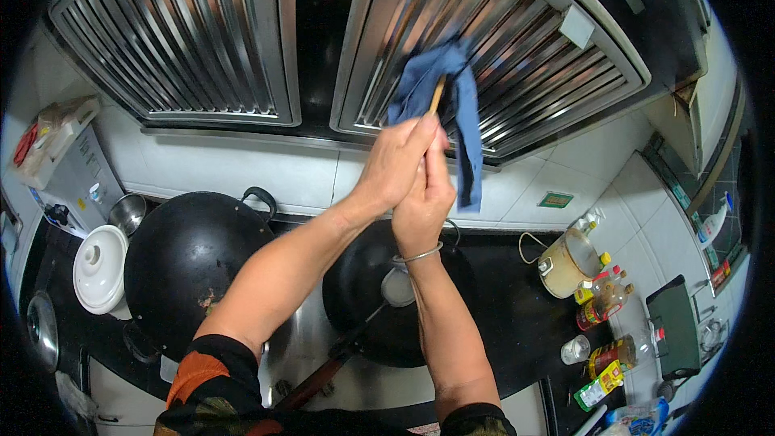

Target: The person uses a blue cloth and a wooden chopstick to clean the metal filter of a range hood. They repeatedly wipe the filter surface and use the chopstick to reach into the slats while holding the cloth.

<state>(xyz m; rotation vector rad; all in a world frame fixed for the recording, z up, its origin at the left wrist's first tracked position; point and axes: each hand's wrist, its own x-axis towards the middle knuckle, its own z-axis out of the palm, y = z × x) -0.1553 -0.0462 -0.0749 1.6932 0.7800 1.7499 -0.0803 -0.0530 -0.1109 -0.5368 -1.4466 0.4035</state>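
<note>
Both my left hand (396, 160) and my right hand (431, 194) are raised in front of me and closed together around a thin wooden stick (437, 95). A blue cloth (436, 69) is draped over the stick's upper end, one strip hanging down beside my right hand. The cloth lies against or just before the right ribbed metal filter (514, 54) of a range hood; whether it touches is blurred. The left filter (181, 42) is beside it. A bangle is on my right wrist.
Below are a large black wok (187, 254), another wok (363, 339) with a ladle (398, 287), and a white lidded pot (100, 269). Several bottles (605, 300) and a cream-coloured cooker (566, 266) stand at right. A dark cutting board (675, 330) leans by the right wall.
</note>
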